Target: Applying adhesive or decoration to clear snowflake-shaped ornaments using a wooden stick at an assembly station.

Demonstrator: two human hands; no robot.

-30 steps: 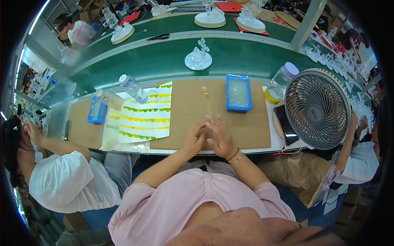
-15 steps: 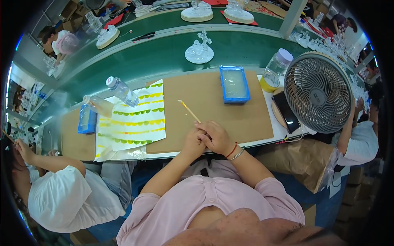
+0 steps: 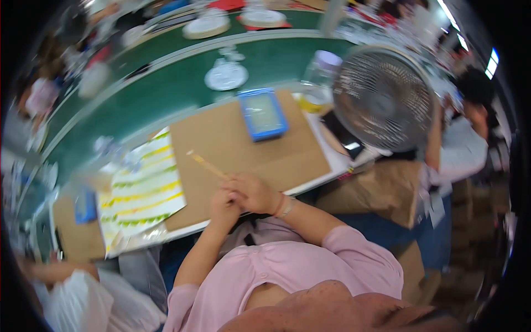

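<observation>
Beyond my hands runs a long green belt, with a clear ornament on it. Between the belt and my hands lies a big sheet of brown cardboard. To the right of my hands is a round grey fan. To their left is white paper with wavy yellow and green stripes. Ahead and to the right are a jar with a purple lid and, nearer, a blue box.

What just changed is my view: it has swung to the right, so things sit further left and look smeary. My hands were apart a second ago; now they are folded together. My right hand is on top, closed around a brush. My left hand is tucked against it, and I cannot tell how its fingers bend.

The brush sticks out ahead and left, over the cardboard, its tip near the paper's edge but not on the stripes. I think it is resting, not painting.
</observation>
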